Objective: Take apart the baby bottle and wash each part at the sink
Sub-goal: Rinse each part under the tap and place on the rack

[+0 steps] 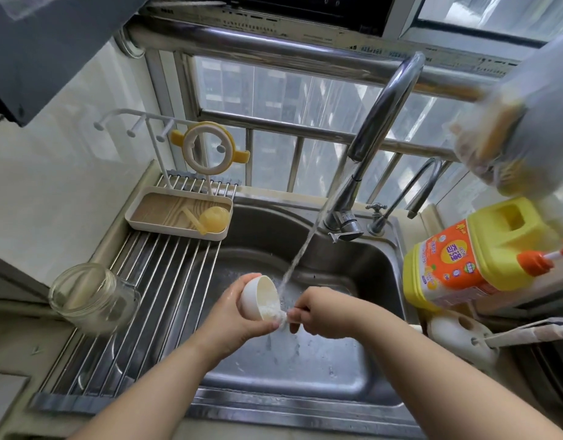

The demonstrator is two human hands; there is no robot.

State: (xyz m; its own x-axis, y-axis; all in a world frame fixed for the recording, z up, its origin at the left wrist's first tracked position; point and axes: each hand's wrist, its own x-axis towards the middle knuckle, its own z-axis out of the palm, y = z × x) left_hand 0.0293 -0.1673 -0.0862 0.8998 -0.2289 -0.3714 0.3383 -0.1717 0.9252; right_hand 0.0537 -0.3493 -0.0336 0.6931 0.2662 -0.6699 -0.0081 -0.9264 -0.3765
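The left hand (232, 315) grips a white round cap (258, 296) over the steel sink (353, 274); the right hand (315, 312) pinches a small foamy brush (281, 319) at its rim. Water (308, 236) falls just beside. At nine o'clock lies a clear glass bottle (90, 296) on a metal rack (166, 281); at three o'clock stands a yellow detergent jug (470, 252), label unreadable.

Single view only, so no overlap with another view. Head-worn wide-angle camera, above and in front of the stainless steel sink basin (353, 360), looking forward and steeply down into it. Both forearms enter from the bottom edge. Strong barrel distortion: the barred window (274, 128) bends along the top, and the curved chrome tap (378, 122) leans across the centre. Close range; basin fills mid-frame.
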